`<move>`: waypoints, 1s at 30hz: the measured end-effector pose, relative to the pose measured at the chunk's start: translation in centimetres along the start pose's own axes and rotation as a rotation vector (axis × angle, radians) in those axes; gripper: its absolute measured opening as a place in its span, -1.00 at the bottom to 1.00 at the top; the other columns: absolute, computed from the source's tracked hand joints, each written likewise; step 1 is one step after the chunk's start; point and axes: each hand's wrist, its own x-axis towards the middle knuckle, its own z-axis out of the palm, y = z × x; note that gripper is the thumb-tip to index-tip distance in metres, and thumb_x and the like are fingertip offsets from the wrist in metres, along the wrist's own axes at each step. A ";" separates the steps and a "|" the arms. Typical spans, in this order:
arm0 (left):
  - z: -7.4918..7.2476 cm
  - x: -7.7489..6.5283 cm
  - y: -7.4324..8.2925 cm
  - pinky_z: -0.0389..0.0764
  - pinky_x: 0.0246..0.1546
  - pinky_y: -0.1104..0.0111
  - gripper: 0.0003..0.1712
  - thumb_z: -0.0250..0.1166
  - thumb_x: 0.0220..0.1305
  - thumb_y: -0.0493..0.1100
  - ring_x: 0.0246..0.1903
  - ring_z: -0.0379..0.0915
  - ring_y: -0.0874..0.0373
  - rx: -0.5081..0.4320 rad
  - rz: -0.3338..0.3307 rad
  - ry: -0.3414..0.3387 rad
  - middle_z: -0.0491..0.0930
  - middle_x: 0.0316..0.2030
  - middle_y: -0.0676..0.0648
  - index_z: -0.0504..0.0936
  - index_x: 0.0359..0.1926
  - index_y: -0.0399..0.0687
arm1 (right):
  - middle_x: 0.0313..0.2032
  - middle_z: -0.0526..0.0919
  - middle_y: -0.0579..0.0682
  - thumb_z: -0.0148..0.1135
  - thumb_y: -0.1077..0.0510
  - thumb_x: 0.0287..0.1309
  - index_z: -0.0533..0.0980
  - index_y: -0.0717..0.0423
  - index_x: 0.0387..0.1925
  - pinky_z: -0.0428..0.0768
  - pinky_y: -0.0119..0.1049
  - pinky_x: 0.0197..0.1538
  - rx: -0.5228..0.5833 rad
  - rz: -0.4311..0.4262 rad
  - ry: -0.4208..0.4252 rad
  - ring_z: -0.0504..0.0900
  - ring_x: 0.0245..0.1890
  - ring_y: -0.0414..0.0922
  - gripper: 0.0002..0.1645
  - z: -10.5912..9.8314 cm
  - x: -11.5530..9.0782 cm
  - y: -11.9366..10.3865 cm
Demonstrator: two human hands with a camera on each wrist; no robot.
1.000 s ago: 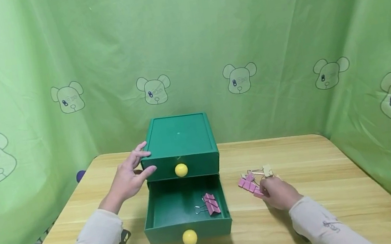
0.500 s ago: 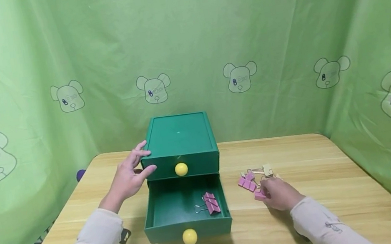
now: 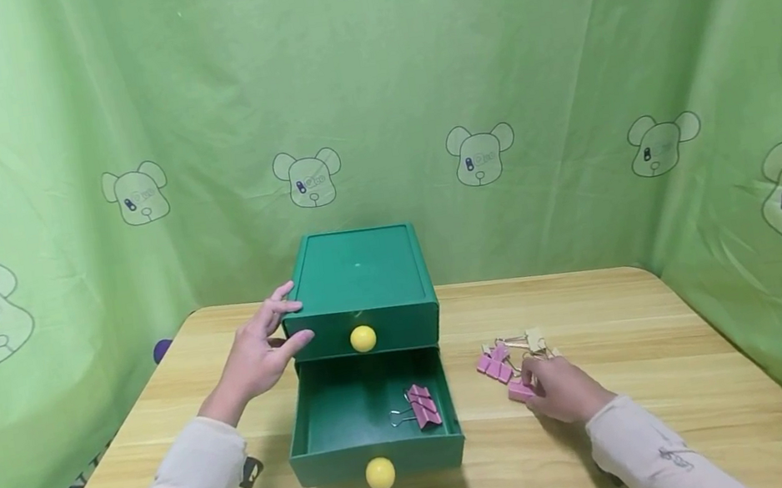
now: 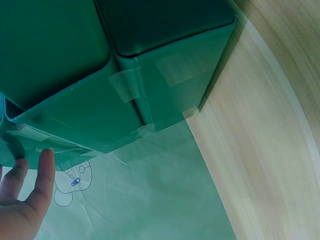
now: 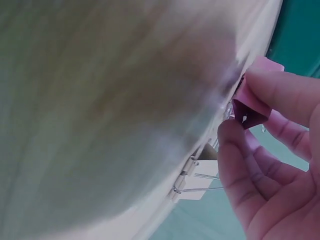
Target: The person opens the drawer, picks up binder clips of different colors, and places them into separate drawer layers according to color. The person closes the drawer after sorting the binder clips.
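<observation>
- We see a pink clip (image 3: pixel 426 407) just inside the drawer's (image 3: pixel 333 468) right edge.
- Right of that edge, our right hand (image 3: pixel 565 391) pinches another clip (image 3: pixel 519 392) beside more clips (image 3: pixel 493 369).
- Our left hand (image 3: pixel 255 360), fingers extended, touches the cabinet's (image 3: pixel 358 278) front-left corner.

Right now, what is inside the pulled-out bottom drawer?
At least one pink binder clip lies near the right wall of the lower drawer. The drawer's back end is covered by the upper drawer, so anything there is hidden.
</observation>
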 end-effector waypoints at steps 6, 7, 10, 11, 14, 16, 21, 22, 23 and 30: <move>0.0 0.0 0.1 0.55 -0.01 -0.05 -0.59 0.28 0.33 -0.20 0.30 0.18 -0.31 0.008 -0.006 0.000 0.14 0.43 -0.17 0.41 0.15 -0.14 | -0.60 0.43 -0.12 0.47 0.19 -0.01 0.51 0.13 -0.39 0.42 -0.36 -0.55 0.050 0.028 -0.017 0.36 -0.62 -0.20 -0.75 -0.7 -0.1 -0.7; 0.0 0.1 0.0 0.55 -0.01 -0.05 -0.59 0.28 0.33 -0.19 0.30 0.18 -0.31 0.009 -0.009 0.000 0.14 0.43 -0.16 0.41 0.15 -0.14 | -0.60 0.44 -0.13 0.47 0.19 0.00 0.51 0.14 -0.38 0.43 -0.38 -0.56 0.057 0.027 -0.018 0.36 -0.62 -0.21 -0.75 -0.8 -0.1 -0.8; 0.0 0.1 0.0 0.55 -0.01 -0.05 -0.58 0.28 0.33 -0.18 0.30 0.18 -0.30 0.009 -0.012 -0.001 0.15 0.43 -0.16 0.41 0.15 -0.14 | -0.58 0.47 -0.14 0.46 0.21 0.00 0.53 0.15 -0.39 0.44 -0.40 -0.55 0.060 0.006 -0.004 0.37 -0.62 -0.23 -0.78 -1.1 0.0 -1.1; 0.1 0.1 -0.1 0.55 -0.01 -0.05 -0.58 0.28 0.33 -0.18 0.30 0.18 -0.29 0.010 -0.011 -0.002 0.15 0.43 -0.16 0.41 0.15 -0.14 | -0.57 0.48 -0.13 0.46 0.21 0.01 0.53 0.15 -0.39 0.45 -0.40 -0.55 0.064 -0.004 0.001 0.38 -0.62 -0.23 -0.78 -1.2 0.0 -1.3; 0.1 0.2 0.0 0.55 -0.01 -0.05 -0.58 0.28 0.33 -0.18 0.30 0.19 -0.30 0.019 -0.006 -0.003 0.15 0.43 -0.16 0.41 0.15 -0.15 | -0.58 0.47 -0.14 0.44 0.22 0.03 0.53 0.15 -0.40 0.47 -0.41 -0.54 0.059 -0.034 0.017 0.39 -0.62 -0.24 -0.80 -1.5 0.0 -1.6; 0.0 0.2 0.0 0.55 -0.01 -0.04 -0.58 0.29 0.32 -0.18 0.29 0.20 -0.30 0.026 -0.002 -0.005 0.15 0.43 -0.17 0.41 0.15 -0.16 | -0.58 0.46 -0.14 0.43 0.25 0.03 0.52 0.14 -0.39 0.47 -0.41 -0.54 0.060 -0.050 0.026 0.39 -0.61 -0.24 -0.81 -1.7 0.1 -1.8; -0.2 0.2 0.3 0.49 0.05 -0.05 -0.58 0.29 0.32 -0.19 0.28 0.21 -0.29 0.044 0.001 -0.011 0.16 0.43 -0.15 0.42 0.14 -0.16 | -0.61 0.42 -0.16 0.44 0.32 -0.05 0.52 0.16 -0.40 0.43 -0.41 -0.57 0.052 -0.111 0.066 0.35 -0.62 -0.25 -0.78 -2.3 0.3 -2.5; -0.3 0.2 0.4 0.47 0.06 -0.06 -0.58 0.28 0.32 -0.20 0.28 0.21 -0.29 0.046 0.003 -0.014 0.16 0.43 -0.15 0.42 0.14 -0.17 | -0.61 0.41 -0.16 0.44 0.33 -0.07 0.52 0.17 -0.40 0.41 -0.41 -0.58 0.048 -0.126 0.077 0.33 -0.62 -0.25 -0.78 -2.4 0.4 -2.7; -0.3 0.3 0.4 0.46 0.07 -0.06 -0.59 0.28 0.33 -0.20 0.28 0.21 -0.29 0.049 0.003 -0.015 0.16 0.43 -0.15 0.42 0.14 -0.17 | -0.61 0.40 -0.16 0.44 0.32 -0.07 0.51 0.16 -0.42 0.40 -0.41 -0.59 0.039 -0.141 0.089 0.32 -0.62 -0.26 -0.78 -2.5 0.4 -2.8; -0.5 0.3 0.5 0.42 0.12 -0.05 -0.61 0.27 0.33 -0.21 0.25 0.25 -0.28 0.061 0.010 -0.018 0.20 0.41 -0.15 0.44 0.12 -0.18 | -0.56 0.48 -0.13 0.46 0.30 -0.04 0.53 0.16 -0.39 0.47 -0.40 -0.52 0.013 -0.178 0.128 0.38 -0.58 -0.27 -0.79 -3.6 0.8 -4.3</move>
